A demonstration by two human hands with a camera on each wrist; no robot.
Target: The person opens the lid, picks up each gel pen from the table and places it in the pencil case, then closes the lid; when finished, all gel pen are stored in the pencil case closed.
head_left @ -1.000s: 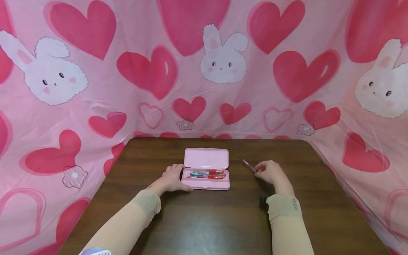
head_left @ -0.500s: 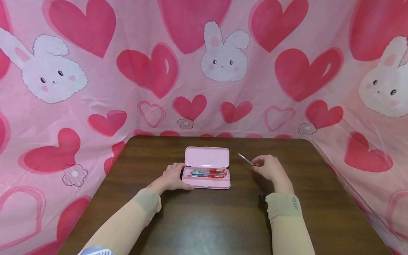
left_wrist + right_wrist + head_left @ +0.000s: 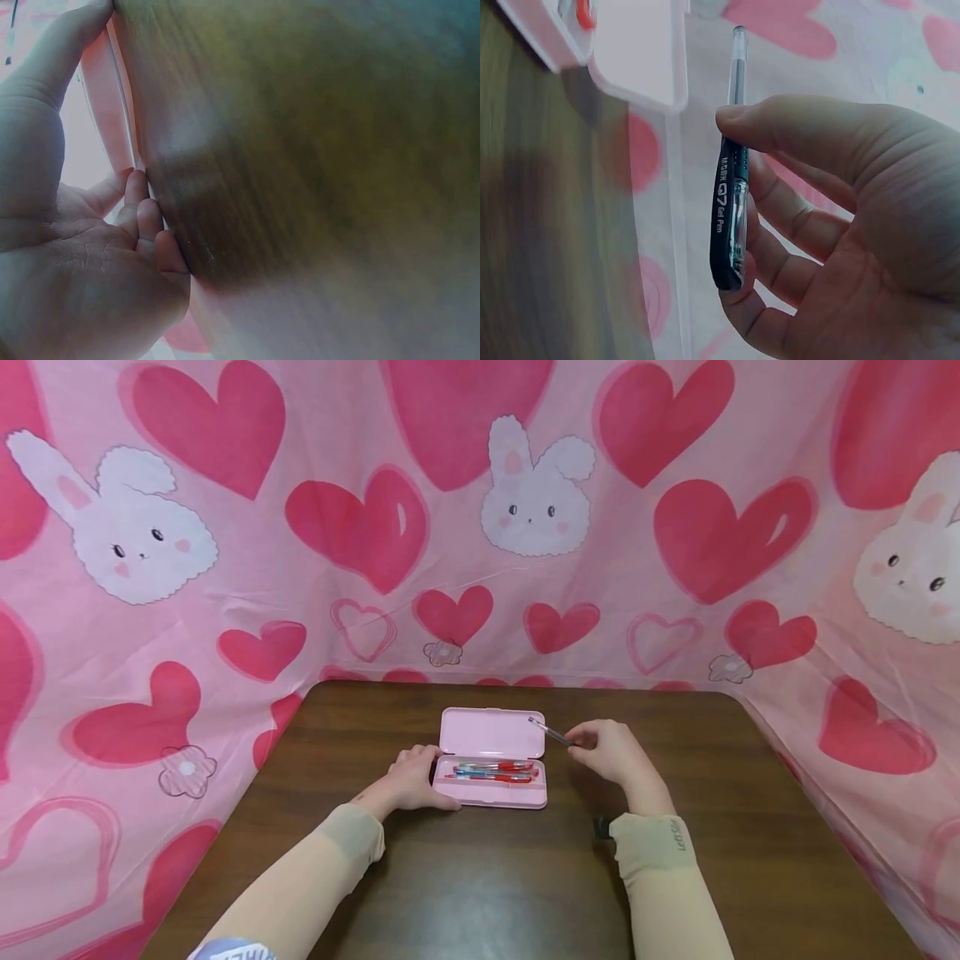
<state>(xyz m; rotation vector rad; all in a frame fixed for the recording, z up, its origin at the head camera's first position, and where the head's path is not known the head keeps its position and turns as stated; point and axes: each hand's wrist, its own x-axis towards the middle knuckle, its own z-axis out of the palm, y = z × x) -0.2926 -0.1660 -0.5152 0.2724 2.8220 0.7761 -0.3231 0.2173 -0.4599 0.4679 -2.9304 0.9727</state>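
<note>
A pink pencil case point(image 3: 491, 792) lies on the table with its lid point(image 3: 491, 732) folded back. Several pens point(image 3: 497, 772) with red and blue parts rest in its rear compartment. My left hand point(image 3: 411, 781) holds the case's left end, thumb at the front corner and fingers along the side. To the right of the case, my right hand point(image 3: 611, 750) pinches a clear gel pen point(image 3: 737, 187) with a black clip between thumb and fingers. The pen's far end points up and left, overlapping the lid's right edge in the head view.
The dark wooden table point(image 3: 480, 877) extends around the case on all sides. Behind it hangs a pink cloth point(image 3: 465, 610) printed with hearts and rabbits, which also covers both sides.
My right hand has moved left with the gel pen, bringing it from over the table to the case's lid. The left hand stays at the case.
</note>
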